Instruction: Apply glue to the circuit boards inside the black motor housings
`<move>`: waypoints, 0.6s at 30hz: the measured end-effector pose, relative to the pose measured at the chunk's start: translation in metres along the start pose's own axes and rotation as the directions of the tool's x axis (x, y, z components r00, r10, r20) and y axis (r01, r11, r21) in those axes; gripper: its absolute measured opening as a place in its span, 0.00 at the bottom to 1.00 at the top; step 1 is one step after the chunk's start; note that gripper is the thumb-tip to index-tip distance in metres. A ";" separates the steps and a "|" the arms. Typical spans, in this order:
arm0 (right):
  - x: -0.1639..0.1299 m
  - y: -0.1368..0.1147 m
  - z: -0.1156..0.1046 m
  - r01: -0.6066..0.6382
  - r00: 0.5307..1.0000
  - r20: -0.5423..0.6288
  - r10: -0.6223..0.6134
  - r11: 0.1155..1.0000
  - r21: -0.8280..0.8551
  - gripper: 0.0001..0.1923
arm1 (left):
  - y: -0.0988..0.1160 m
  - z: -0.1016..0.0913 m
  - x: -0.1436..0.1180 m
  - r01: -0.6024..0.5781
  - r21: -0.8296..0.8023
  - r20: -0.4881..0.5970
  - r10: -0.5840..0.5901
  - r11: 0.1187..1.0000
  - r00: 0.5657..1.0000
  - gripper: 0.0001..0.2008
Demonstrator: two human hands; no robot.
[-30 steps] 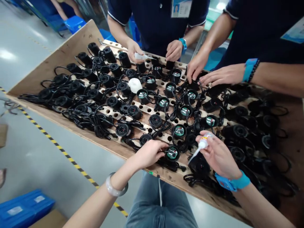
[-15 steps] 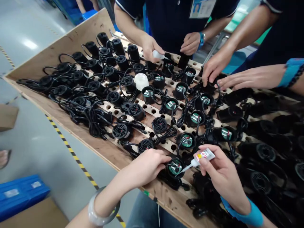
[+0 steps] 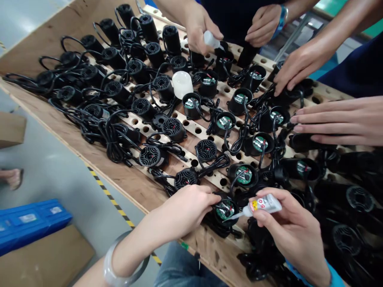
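My left hand pinches the rim of a black round housing with a green circuit board inside, at the near edge of the wooden board. My right hand grips a small white glue bottle with a red and yellow label. Its thin nozzle points left into the housing and touches the circuit board. Many more black housings with cables fill the perforated wooden strips beyond.
Across the board a person's hand holds a white bottle over a housing; another person's hands rest on housings at right. A white cap sits mid-board. A blue crate and cardboard lie on the floor.
My right hand brought the glue bottle down and left until its nozzle reached the housing held by my left hand. The view shifted closer and lower over the board.
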State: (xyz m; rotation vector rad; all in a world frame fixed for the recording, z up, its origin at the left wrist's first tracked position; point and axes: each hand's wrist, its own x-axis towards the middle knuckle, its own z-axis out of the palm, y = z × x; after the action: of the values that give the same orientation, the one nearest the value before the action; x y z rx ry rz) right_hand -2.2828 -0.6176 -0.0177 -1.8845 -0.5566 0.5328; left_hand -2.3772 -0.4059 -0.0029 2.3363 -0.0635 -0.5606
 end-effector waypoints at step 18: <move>0.006 -0.006 0.002 0.142 0.989 0.063 -0.132 0.969 -0.200 0.09 | 0.000 0.001 0.000 0.002 -0.008 -0.015 -0.002 1.000 1.000 0.14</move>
State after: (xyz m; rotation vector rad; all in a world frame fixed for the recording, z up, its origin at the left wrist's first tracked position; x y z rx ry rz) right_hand -2.2802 -0.6111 -0.0137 -2.0119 -0.7938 0.4458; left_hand -2.3776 -0.4061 -0.0033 2.3332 -0.0518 -0.5433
